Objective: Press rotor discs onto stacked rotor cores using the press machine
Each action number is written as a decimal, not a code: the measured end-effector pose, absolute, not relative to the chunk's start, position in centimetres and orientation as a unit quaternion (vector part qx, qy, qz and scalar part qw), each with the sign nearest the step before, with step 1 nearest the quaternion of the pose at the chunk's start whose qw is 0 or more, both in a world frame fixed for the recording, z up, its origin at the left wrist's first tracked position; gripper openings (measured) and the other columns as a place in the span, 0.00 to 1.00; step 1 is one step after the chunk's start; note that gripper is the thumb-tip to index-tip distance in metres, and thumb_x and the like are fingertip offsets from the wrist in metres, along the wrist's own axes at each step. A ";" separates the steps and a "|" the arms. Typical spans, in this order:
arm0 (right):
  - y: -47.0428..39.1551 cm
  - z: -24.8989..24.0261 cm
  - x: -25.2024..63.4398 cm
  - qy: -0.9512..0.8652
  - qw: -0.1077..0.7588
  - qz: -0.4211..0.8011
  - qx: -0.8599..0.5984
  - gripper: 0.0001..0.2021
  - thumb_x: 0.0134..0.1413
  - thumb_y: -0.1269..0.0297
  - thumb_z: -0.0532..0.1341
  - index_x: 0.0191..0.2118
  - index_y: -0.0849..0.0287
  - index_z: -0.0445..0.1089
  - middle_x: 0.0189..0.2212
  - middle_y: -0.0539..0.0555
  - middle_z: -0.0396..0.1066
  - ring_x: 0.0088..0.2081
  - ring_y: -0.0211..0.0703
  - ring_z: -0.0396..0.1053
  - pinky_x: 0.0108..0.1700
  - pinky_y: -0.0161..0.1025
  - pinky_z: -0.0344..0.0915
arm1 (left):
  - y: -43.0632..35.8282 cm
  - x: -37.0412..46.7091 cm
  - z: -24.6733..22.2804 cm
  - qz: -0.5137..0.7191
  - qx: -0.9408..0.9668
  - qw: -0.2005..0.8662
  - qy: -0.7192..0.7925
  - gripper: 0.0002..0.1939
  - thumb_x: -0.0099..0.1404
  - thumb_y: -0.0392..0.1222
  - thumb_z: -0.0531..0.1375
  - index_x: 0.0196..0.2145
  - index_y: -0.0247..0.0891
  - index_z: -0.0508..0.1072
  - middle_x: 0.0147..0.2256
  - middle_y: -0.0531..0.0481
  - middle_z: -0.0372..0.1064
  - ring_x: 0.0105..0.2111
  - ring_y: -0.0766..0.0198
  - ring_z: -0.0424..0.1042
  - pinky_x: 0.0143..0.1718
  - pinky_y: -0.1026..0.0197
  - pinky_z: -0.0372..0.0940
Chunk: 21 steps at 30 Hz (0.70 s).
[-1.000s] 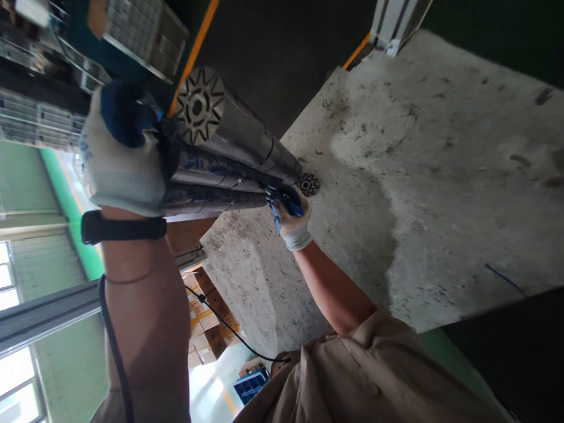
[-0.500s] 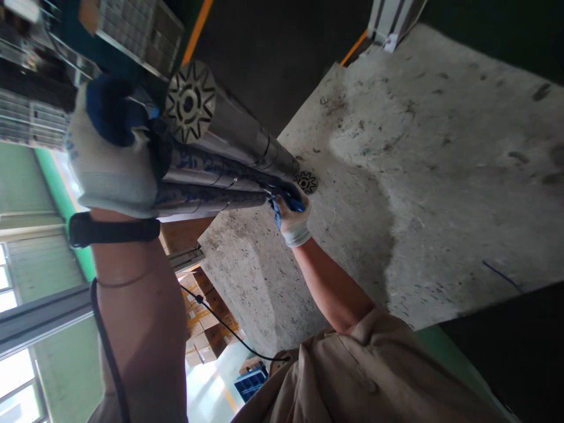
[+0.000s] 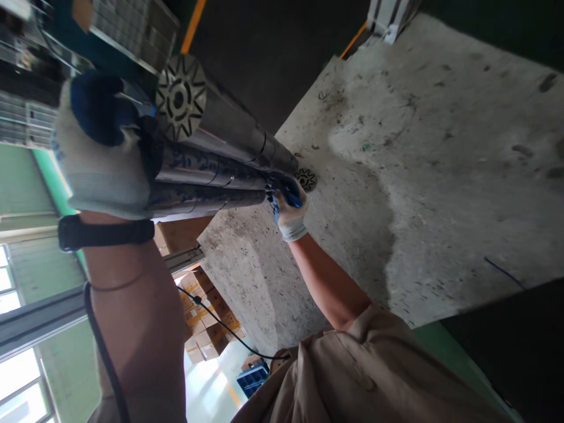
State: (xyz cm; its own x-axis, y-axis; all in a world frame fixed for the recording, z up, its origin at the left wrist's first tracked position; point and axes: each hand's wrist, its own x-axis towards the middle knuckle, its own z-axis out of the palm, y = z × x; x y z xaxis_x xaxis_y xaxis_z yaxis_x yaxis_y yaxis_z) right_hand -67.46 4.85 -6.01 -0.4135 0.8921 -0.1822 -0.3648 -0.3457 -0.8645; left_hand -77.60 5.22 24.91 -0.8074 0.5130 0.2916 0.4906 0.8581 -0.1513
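Left hand [image 3: 103,153] and right hand [image 3: 291,205], both gloved, are at opposite ends of a bundle of grey cylinders [image 3: 215,170]. Left fingers are closed around the bundle's near ends; right fingers are bent in at the far ends, though I cannot tell whether they grip. Beyond the right hand, a speckled grey slab [image 3: 445,170] spreads wide to the right, marked by a thin dark strand [image 3: 504,272] near its lower border. Its upper left edge cuts diagonally to a pale post [image 3: 390,20], with dark floor [image 3: 264,64] past it; its lower left edge runs down near stacked cardboard boxes [image 3: 207,329].

At least three cylinders lie side by side, long axes running from the left of the view to the middle and slightly down. The uppermost turns a star-patterned end face [image 3: 180,97] toward the camera. Another such round face [image 3: 305,179] shows just past the right hand; whose it is stays unclear.

Left forearm rises almost straight up the view, a dark wristband [image 3: 108,231] at its wrist. Right forearm slants up and leftward from a tan sleeve [image 3: 359,323].
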 end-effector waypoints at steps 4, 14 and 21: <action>5.0 -6.4 -67.6 -0.404 0.413 0.754 -0.312 0.17 0.56 0.52 0.68 0.48 0.53 0.75 0.38 0.53 0.79 0.43 0.44 0.79 0.52 0.46 0.78 | 5.3 -77.4 25.1 0.047 -0.283 0.165 -0.944 0.24 0.68 0.36 0.51 0.59 0.33 0.72 0.56 0.42 0.74 0.57 0.46 0.73 0.62 0.40 0.67; 5.3 -6.4 -67.2 -0.371 0.422 0.759 -0.328 0.20 0.50 0.47 0.71 0.44 0.54 0.75 0.39 0.53 0.79 0.42 0.44 0.79 0.50 0.45 0.78 | 3.7 -78.4 24.9 -0.010 -0.322 0.152 -0.935 0.20 0.73 0.38 0.53 0.59 0.50 0.72 0.59 0.60 0.71 0.63 0.49 0.67 0.65 0.41 0.63; 5.3 -6.1 -66.5 -0.398 0.414 0.766 -0.288 0.17 0.54 0.46 0.68 0.42 0.53 0.76 0.38 0.53 0.79 0.42 0.44 0.79 0.50 0.45 0.77 | 4.2 -78.4 25.0 -0.020 -0.310 0.131 -0.941 0.19 0.75 0.45 0.53 0.59 0.40 0.70 0.59 0.53 0.71 0.67 0.47 0.63 0.71 0.39 0.57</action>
State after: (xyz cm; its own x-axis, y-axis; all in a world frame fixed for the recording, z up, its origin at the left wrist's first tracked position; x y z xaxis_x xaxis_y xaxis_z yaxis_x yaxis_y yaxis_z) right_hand -66.46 5.30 -6.05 -0.4915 0.8637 -0.1116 -0.4052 -0.3402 -0.8486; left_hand -78.43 4.16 24.98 -0.7733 0.5785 0.2594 0.5891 0.8069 -0.0434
